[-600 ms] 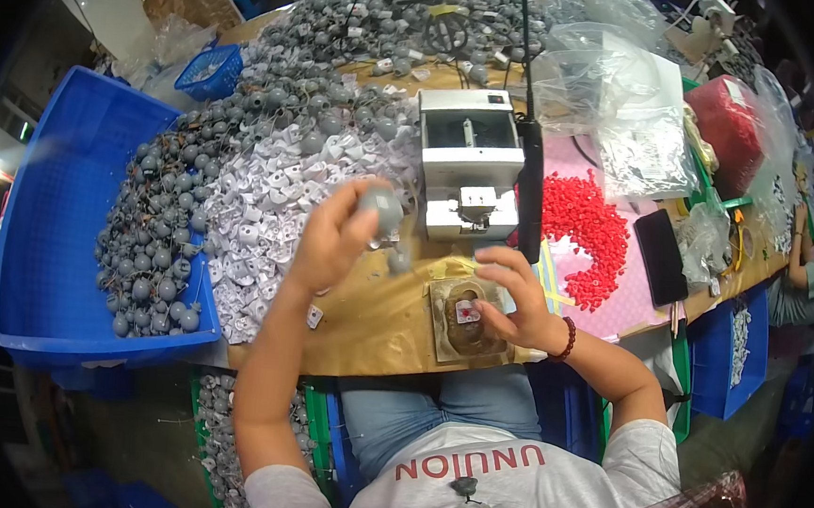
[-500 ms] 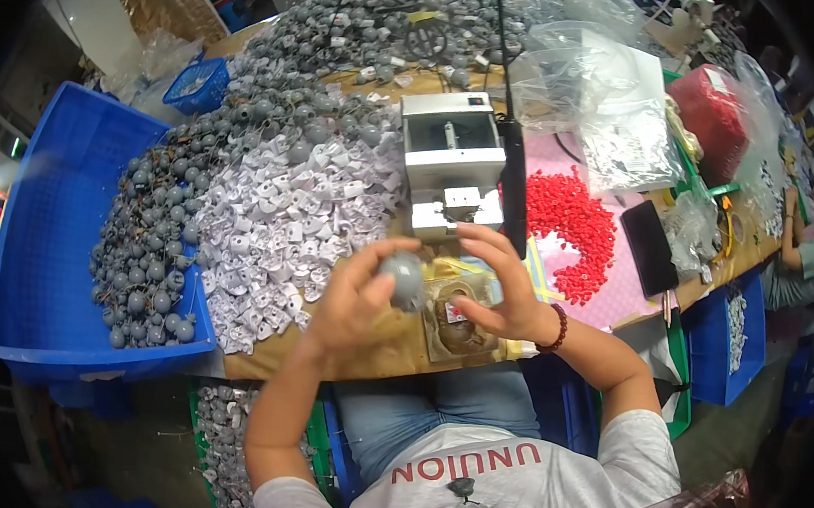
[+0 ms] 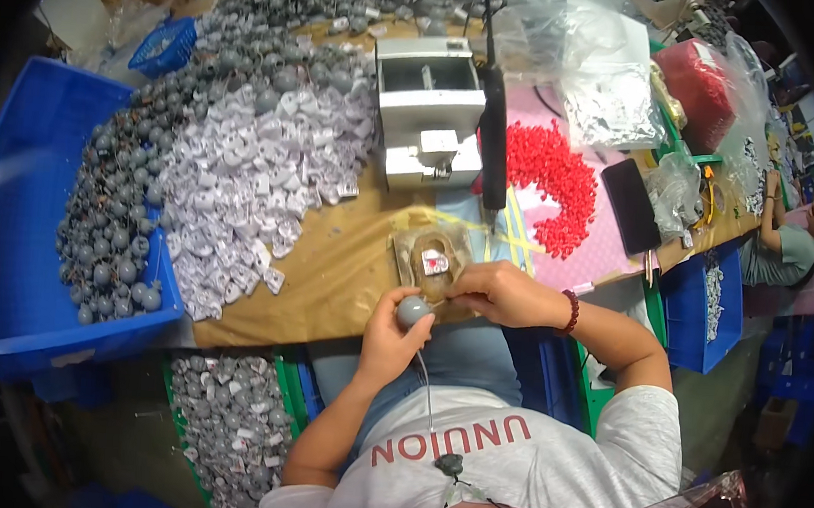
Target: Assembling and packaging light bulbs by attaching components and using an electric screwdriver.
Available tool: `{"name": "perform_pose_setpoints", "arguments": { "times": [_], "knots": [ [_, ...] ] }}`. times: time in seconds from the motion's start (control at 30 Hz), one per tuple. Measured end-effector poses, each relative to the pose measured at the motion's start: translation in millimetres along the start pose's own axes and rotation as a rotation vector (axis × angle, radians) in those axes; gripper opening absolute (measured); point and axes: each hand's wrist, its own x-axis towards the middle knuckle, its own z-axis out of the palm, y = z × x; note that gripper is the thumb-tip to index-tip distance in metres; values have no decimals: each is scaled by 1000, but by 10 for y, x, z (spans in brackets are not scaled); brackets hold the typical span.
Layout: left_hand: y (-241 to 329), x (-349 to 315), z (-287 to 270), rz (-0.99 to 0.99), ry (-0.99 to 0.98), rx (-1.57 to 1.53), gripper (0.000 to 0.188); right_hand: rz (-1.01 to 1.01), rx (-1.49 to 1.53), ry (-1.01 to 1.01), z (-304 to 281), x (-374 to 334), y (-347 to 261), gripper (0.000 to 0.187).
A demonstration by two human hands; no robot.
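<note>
My left hand [image 3: 390, 340] grips a shiny grey ball [image 3: 413, 311] at the table's near edge, thumb and fingers around it. A thin grey cord [image 3: 427, 380] hangs below the ball over my shirt. Close to the ball's right side, my right hand [image 3: 508, 295] has its fingertips pinched together; what they hold, if anything, is too small to make out. Just beyond my hands lies a brownish block [image 3: 406, 265] with an oval hollow, and a small white piece with a red mark [image 3: 435, 263] sits in it.
A white machine [image 3: 431, 114] stands beyond the block. White parts [image 3: 251, 186] and grey balls [image 3: 111, 233] pile up leftward, beside a blue bin [image 3: 12, 226]. To the right are red pieces [image 3: 562, 194] and a black phone [image 3: 630, 208]. Another person [image 3: 785, 247] sits far right.
Both hands have come down toward me from above the block, the left bringing the grey ball. My right hand's spread fingers have closed to a pinch. The whole view has shifted slightly.
</note>
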Motion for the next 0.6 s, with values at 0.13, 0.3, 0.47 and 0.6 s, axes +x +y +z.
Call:
{"name": "perform_pose_setpoints", "arguments": {
  "times": [0.13,0.3,0.47,0.6],
  "knots": [
    [-192,65,106,288,160,476,44,-111,-335,98,136,11,99,22],
    [-58,278,159,406,275,724,45,-197,-501,175,183,186,299,36],
    [-66,403,123,472,278,740,43,-250,-545,157,203,281,406,27],
    [-44,388,142,383,260,707,42,-290,-591,109,167,300,373,27]
  ]
}}
